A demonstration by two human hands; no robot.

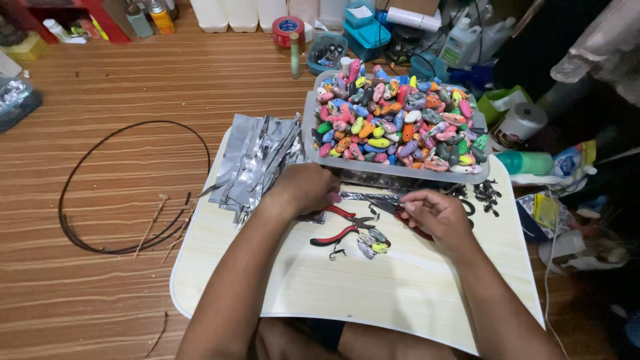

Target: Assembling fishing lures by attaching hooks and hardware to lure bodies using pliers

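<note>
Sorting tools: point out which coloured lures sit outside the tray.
The small cluster of lures on the pale board beside the red-handled pliers; all others fill the grey tray.

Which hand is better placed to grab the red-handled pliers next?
Probably left. The left hand sits right by the handles of the red-handled pliers on the pale board. The right hand is further off and pinching a silvery strip.

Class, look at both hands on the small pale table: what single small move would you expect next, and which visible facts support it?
Probably the right hand draws the silver strip it pinches toward the few coloured lures lying by the red-handled pliers. The left hand already steadies the strip's other end, the foil pile lies beside it, and the pliers lie untouched.
</note>
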